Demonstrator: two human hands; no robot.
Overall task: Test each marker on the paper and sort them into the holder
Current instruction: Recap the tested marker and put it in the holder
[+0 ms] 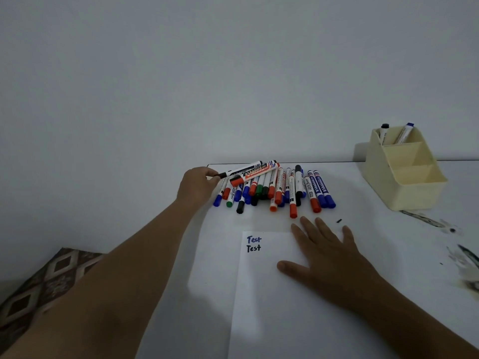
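Left hand: reaching to the far left edge of the pile, pinching the cap end of a black marker between thumb and fingertips; barrel pointing right, lying across the top of the heap.
Right hand: lying flat, fingers straight and spread, pressing on the top right corner of the paper; gripping nothing.
Marker pile: sitting on the table just beyond the paper; red, blue, green and black caps mostly facing the near side; an orange-labelled marker resting crosswise on top, just beside the pinched one.
Paper: lying on the table near the front edge, showing "Test" written twice at the upper left, once in blue, once in black.
Holder: standing at the far right of the table, well apart from the pile; cream, stepped compartments; rear compartment carrying two markers, one black-capped, one blue-capped, both leaning.
Table surface: showing dark ink smears at the right, near the holder.
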